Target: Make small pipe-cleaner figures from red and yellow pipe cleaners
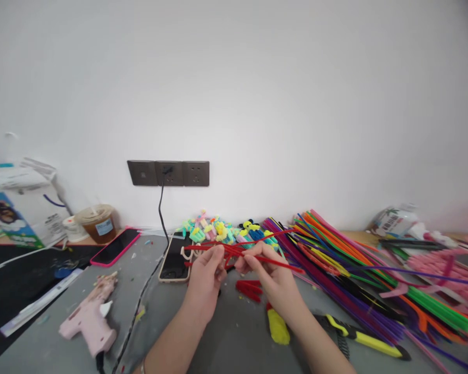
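Observation:
Red pipe cleaners [234,250] cross one another between my two hands, above the grey table. My left hand [207,275] pinches them near the middle, thumb on top, with their ends sticking out to the left. On the other side my right hand [271,272] grips the same bundle between thumb and fingers, and long ends point right. Just below lies a folded red pipe cleaner piece [249,290]. A fuzzy yellow piece with a red end [277,326] rests beside my right wrist. How the strands are joined is hidden by my fingers.
Bundles of coloured pipe cleaners [335,275] and yellow-black pliers [368,340] lie right. Small fuzzy pieces [218,229] are heaped at the wall. Left are a pink glue gun [89,322], its cord, two phones [116,246] and a drink cup [97,223].

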{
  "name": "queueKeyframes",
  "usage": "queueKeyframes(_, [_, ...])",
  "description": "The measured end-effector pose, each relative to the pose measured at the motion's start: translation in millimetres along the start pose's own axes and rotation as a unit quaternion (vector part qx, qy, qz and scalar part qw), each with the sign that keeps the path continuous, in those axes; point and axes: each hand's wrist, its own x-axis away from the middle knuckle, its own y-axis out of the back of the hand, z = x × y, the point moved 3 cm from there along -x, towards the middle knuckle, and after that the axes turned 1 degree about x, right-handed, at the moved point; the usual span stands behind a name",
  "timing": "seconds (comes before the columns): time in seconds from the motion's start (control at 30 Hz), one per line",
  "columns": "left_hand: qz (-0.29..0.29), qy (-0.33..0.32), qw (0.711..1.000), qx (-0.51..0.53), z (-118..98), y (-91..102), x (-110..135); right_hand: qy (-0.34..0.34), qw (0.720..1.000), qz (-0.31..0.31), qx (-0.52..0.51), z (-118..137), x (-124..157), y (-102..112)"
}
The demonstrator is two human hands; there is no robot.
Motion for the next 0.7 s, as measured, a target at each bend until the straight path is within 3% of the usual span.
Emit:
queueKeyframes(0.23, [0.043,0.000,0.994,-0.103,-1.0,-6.7,4.0,-0.023,0.997,-0.043,-0.065,-3.4,-4.5,9.7])
queueKeyframes(0.57, [0.096,-0.027,0.979,-0.179,2.8,-8.0,7.3,-0.025,0.999,-0.038,-0.012,-2.5,-6.2,7.6])
queueKeyframes(0.7, [0.086,-0.029,0.982,-0.164,0.6,-11.4,9.4,-0.015,0.998,-0.060,0.011,-2.4,-5.0,5.3])
